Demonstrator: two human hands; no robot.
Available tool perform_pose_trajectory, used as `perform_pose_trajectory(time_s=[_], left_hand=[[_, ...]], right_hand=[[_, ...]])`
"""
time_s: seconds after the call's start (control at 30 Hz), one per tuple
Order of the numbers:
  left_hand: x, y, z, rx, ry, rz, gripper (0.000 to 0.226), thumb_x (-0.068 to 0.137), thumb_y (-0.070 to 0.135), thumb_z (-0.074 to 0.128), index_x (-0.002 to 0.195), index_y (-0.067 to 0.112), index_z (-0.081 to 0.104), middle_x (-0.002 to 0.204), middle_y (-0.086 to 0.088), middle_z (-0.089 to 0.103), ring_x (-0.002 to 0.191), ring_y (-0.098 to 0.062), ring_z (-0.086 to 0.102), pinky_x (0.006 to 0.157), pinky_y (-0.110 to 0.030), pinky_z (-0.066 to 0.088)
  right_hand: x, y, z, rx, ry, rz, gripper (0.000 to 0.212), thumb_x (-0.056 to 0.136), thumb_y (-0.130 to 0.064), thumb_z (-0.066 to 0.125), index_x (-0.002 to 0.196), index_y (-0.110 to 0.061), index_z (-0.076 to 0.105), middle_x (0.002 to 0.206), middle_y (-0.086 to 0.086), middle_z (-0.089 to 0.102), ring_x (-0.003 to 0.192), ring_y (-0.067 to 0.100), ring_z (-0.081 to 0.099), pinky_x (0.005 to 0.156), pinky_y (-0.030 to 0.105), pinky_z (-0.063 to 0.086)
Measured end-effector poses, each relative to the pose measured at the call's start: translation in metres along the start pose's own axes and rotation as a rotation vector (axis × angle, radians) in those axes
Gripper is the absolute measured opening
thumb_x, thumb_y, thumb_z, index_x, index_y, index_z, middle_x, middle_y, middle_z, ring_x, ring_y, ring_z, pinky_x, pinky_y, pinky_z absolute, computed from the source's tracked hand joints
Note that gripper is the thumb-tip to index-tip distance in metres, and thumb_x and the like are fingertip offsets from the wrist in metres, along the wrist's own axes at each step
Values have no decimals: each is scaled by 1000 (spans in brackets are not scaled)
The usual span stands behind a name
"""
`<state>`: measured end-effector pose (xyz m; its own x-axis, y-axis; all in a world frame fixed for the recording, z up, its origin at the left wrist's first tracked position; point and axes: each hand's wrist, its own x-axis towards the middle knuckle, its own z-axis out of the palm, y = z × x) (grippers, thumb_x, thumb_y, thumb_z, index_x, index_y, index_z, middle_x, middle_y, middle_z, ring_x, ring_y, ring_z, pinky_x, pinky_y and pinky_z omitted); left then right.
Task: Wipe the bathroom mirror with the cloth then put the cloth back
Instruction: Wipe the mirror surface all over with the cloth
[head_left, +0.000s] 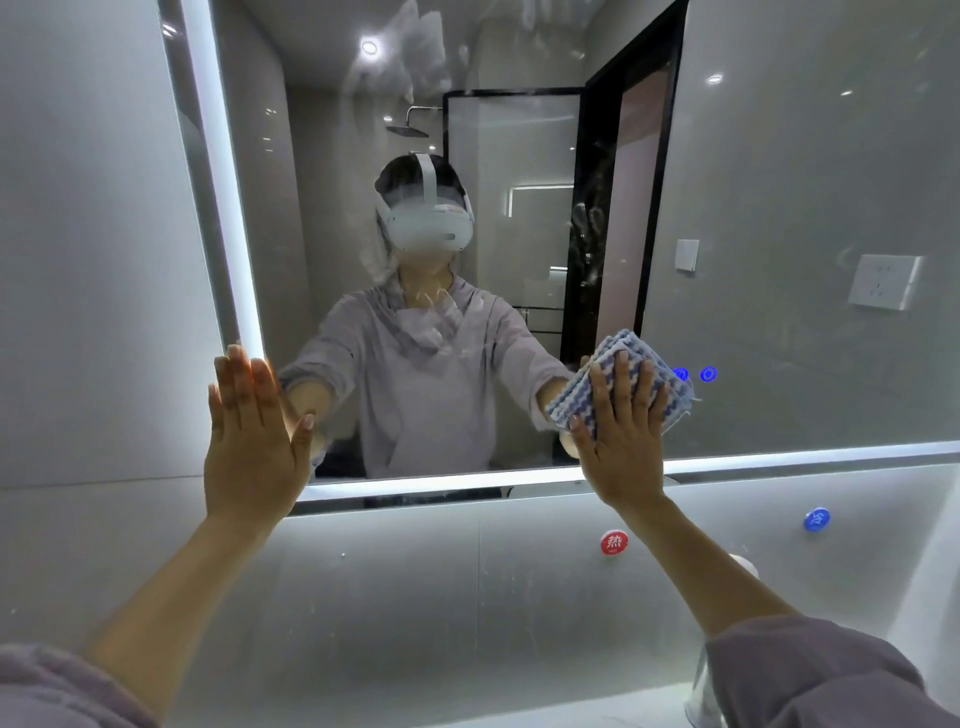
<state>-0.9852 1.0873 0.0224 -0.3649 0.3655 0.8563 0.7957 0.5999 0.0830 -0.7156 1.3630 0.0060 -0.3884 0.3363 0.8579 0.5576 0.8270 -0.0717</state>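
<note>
Sleeves (810, 675) nearest, forearms reaching up. Left hand (254, 436) flat with straight fingers, braced on the mirror (779, 208) at its lit left edge, holding nothing. Right hand (623, 441) also flat, pressing the cloth (576, 400) on the lower glass. Keep pressure even and overlap passes; smears (405, 62) show up top. Touch buttons (707, 374) sit just beside the cloth — easy to trigger.

One mirror (519, 156), one cloth (631, 351), two hands (254, 441) (621, 441), two wall stickers (614, 542) (816, 519).
</note>
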Motion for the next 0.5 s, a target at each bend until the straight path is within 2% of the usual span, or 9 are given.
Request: perform_pose_trajectory(time_s=[0.1,0.23,0.37,0.5], left_hand=[[0,-1,1,1,-4,-2,75,97,46,21,150,-2,-1,159,-19,-6,148,-34,-4,120,-47,8],[-1,-1,2,-20,3,-6,74,97,45,22,150,0,-1,159,-18,-5,148,-34,-3,120,-48,10],[-1,-2,2,1,-2,8,74,97,45,22,150,-2,0,159,-19,-5,148,-36,-1,119,-49,14],[0,-2,1,0,-10,-3,75,96,45,26,150,-2,5,159,-20,1,147,-37,2,118,-49,15]], right_hand=[[16,-26,2,-14,31,-62,66,98,-54,16,152,-27,-12,159,-2,-22,147,35,-3,117,61,4],[41,-63,3,-75,51,-153,72,96,-55,21,151,-26,-14,159,-1,-23,147,29,-14,117,55,-5],[58,-99,3,-86,16,-227,67,97,-54,22,153,-23,1,161,5,1,147,29,-5,118,56,-2],[74,-129,3,-82,1,-315,63,98,-51,23,153,-23,9,160,4,2,147,25,-8,118,54,-5]])
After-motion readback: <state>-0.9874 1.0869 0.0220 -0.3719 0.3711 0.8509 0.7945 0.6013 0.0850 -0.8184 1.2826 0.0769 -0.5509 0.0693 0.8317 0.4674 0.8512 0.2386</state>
